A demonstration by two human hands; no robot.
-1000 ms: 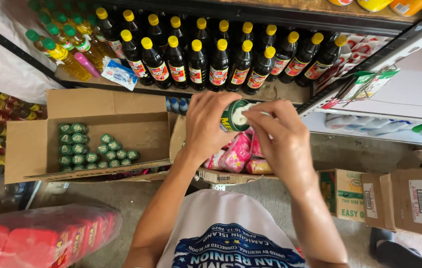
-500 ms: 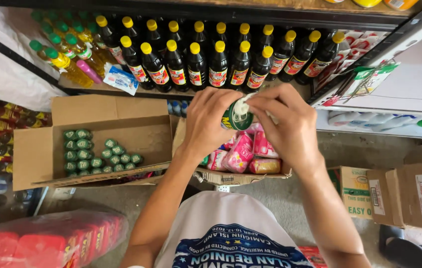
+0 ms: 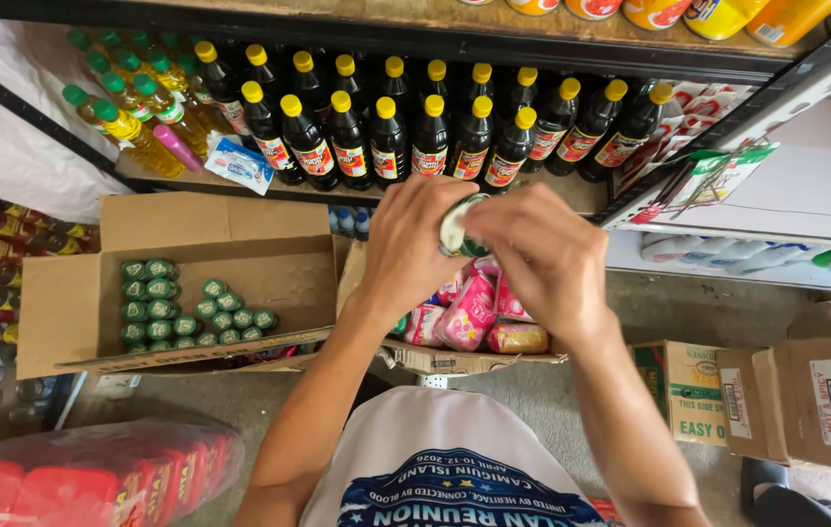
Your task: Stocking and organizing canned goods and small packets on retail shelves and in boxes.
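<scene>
My left hand (image 3: 411,244) and right hand (image 3: 542,259) are both closed around a green-capped bottle (image 3: 457,229), held just below the shelf edge (image 3: 240,187). Dark yellow-capped bottles (image 3: 391,137) stand behind; an open cardboard box (image 3: 74,303) of green caps lies left, pink packets (image 3: 469,312) beneath.

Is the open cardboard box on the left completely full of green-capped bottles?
No: the green-capped bottles fill only the left part of the cardboard box, leaving bare cardboard floor on its right side.
</scene>
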